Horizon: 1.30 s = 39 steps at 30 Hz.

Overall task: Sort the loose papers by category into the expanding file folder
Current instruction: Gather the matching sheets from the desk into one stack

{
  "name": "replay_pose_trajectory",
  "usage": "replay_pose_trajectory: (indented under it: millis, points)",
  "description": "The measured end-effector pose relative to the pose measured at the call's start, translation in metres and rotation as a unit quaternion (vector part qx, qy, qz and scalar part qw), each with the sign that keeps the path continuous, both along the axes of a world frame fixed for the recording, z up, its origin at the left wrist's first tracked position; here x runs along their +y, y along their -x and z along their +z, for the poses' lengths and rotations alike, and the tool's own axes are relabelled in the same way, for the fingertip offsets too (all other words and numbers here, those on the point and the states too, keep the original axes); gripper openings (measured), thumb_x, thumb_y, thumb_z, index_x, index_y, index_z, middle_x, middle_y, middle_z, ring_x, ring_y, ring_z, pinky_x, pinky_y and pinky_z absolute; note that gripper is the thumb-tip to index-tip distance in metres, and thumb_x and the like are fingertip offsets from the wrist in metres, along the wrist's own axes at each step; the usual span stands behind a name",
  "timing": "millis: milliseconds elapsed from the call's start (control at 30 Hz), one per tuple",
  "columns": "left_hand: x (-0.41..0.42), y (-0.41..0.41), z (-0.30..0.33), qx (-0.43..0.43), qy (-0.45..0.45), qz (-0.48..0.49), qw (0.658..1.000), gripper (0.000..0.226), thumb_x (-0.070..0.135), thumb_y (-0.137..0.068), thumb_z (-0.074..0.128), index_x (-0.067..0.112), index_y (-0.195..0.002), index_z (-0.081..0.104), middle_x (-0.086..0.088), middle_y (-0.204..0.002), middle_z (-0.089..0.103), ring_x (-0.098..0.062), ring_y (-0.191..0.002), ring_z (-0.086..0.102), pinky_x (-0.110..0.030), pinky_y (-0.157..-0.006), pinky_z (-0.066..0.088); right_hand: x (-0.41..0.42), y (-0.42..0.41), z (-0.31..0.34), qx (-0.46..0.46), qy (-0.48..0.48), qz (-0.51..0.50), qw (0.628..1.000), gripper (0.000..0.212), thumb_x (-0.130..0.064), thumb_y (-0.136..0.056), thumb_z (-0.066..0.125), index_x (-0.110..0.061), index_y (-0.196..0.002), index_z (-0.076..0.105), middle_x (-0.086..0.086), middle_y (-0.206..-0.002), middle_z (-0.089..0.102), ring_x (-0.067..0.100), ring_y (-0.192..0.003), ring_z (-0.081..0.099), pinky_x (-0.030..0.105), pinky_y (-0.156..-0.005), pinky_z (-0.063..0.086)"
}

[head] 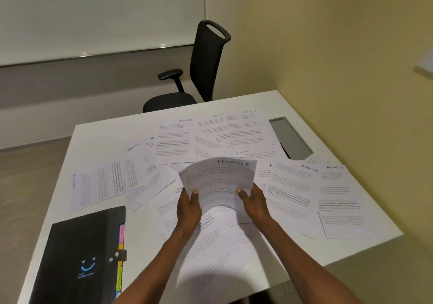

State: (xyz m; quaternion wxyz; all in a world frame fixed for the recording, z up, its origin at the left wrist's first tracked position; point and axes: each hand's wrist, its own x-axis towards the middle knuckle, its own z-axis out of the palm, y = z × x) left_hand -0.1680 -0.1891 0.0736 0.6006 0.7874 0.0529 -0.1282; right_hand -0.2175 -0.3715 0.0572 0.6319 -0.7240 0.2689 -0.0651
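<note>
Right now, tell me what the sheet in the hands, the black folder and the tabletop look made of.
FINANCE sheet: thin white paper, matte; it bows between both hands. Black folder: probably plastic, faint sheen, flat stiff cover, coloured tabs along its edge. Table: smooth white surface, likely laminate; the core is not visible.

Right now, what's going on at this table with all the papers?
A person is sorting paperwork. Both hands, left hand and right hand, hold up a curled sheet headed FINANCE above the white table. Other loose sheets marked SPORTS, ADMIN and HR lie spread across the table. The black expanding file folder lies closed at the near left, its coloured tabs showing, so this sheet is not yet filed.
</note>
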Motion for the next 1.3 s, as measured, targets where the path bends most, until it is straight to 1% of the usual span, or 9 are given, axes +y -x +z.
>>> replay_pose_trajectory:
  millis: [500, 633, 700, 800, 900, 1033, 1133, 1233, 1300]
  points:
    - [0.0, 0.0, 0.005, 0.027, 0.003, 0.034, 0.999, 0.035, 0.02, -0.107, 0.038, 0.013, -0.139, 0.05, -0.005, -0.13, 0.059, -0.023, -0.116, 0.056, -0.03, -0.097, 0.04, -0.009, 0.009, 0.004, 0.027, 0.063, 0.032, 0.997, 0.014, -0.018, -0.092, 0.063, -0.012, -0.105, 0.061, -0.006, -0.097, 0.066, 0.001, -0.08, 0.059, 0.007, -0.064, 0.042]
    - [-0.015, -0.004, 0.022, 0.037, 0.053, 0.018, 0.998, 0.033, 0.014, -0.106, 0.038, 0.012, -0.138, 0.05, -0.001, -0.119, 0.057, -0.02, -0.111, 0.054, -0.025, -0.094, 0.037, -0.032, 0.012, 0.011, 0.027, 0.08, 0.058, 0.995, 0.015, -0.014, -0.09, 0.065, -0.012, -0.105, 0.064, -0.003, -0.1, 0.069, 0.011, -0.087, 0.064, 0.014, -0.068, 0.048]
    - [-0.022, -0.006, 0.026, 0.039, 0.053, -0.002, 0.998, 0.028, 0.014, -0.106, 0.042, 0.012, -0.13, 0.054, -0.002, -0.114, 0.063, -0.028, -0.111, 0.059, -0.03, -0.093, 0.041, -0.042, 0.014, 0.013, 0.03, 0.074, 0.04, 0.996, 0.015, -0.013, -0.09, 0.064, -0.008, -0.104, 0.064, 0.005, -0.101, 0.071, 0.02, -0.088, 0.065, 0.025, -0.071, 0.05]
    - [-0.031, -0.015, 0.022, 0.062, 0.086, -0.007, 0.994, 0.029, 0.017, -0.102, 0.053, -0.002, -0.122, 0.062, -0.025, -0.098, 0.071, -0.045, -0.083, 0.062, -0.044, -0.089, 0.051, -0.063, 0.014, 0.018, 0.027, 0.031, 0.023, 0.999, 0.021, -0.01, -0.092, 0.063, -0.006, -0.112, 0.063, 0.004, -0.102, 0.069, 0.018, -0.089, 0.063, 0.011, -0.064, 0.048]
    - [-0.045, -0.014, 0.026, 0.095, 0.148, -0.025, 0.984, 0.027, 0.012, -0.096, 0.062, 0.013, -0.123, 0.065, -0.005, -0.11, 0.074, -0.023, -0.092, 0.071, -0.035, -0.081, 0.058, -0.088, 0.015, 0.02, 0.037, 0.01, 0.054, 0.998, 0.023, -0.014, -0.092, 0.064, -0.01, -0.115, 0.065, -0.003, -0.1, 0.067, 0.013, -0.089, 0.063, 0.009, -0.064, 0.046]
    - [-0.079, -0.002, 0.03, 0.095, 0.179, 0.011, 0.979, 0.035, 0.006, -0.099, 0.055, 0.011, -0.133, 0.055, -0.001, -0.117, 0.067, -0.012, -0.094, 0.066, -0.033, -0.095, 0.05, -0.128, 0.017, 0.007, 0.06, 0.095, 0.08, 0.99, 0.025, -0.032, -0.095, 0.058, -0.016, -0.075, 0.054, -0.001, -0.076, 0.055, 0.014, -0.071, 0.05, 0.027, -0.062, 0.037]
    - [-0.095, 0.004, 0.027, 0.092, 0.164, 0.055, 0.981, 0.035, 0.006, -0.1, 0.054, 0.01, -0.134, 0.055, 0.005, -0.107, 0.071, -0.009, -0.09, 0.069, -0.039, -0.1, 0.047, -0.169, 0.03, -0.024, 0.16, 0.247, 0.118, 0.948, 0.04, -0.045, -0.097, 0.043, -0.016, -0.117, 0.061, 0.006, -0.121, 0.063, 0.025, -0.114, 0.056, 0.033, -0.093, 0.043]
    - [-0.1, 0.008, 0.02, 0.095, 0.151, 0.089, 0.98, 0.036, 0.008, -0.1, 0.054, 0.009, -0.135, 0.055, 0.003, -0.111, 0.07, -0.016, -0.098, 0.067, -0.04, -0.098, 0.048, -0.208, 0.055, -0.074, 0.281, 0.398, 0.144, 0.861, 0.076, -0.064, -0.087, 0.01, -0.018, -0.139, 0.042, 0.017, -0.146, 0.035, 0.038, -0.136, 0.032, 0.052, -0.105, 0.034]
    - [-0.106, 0.015, 0.021, 0.092, 0.133, 0.097, 0.982, 0.034, 0.01, -0.1, 0.054, 0.008, -0.134, 0.055, -0.003, -0.116, 0.068, -0.016, -0.087, 0.067, -0.036, -0.087, 0.054, -0.225, 0.071, -0.094, 0.334, 0.396, 0.149, 0.842, 0.08, -0.07, -0.087, 0.013, -0.021, -0.149, 0.028, 0.022, -0.157, 0.013, 0.041, -0.144, 0.016, 0.058, -0.11, 0.021]
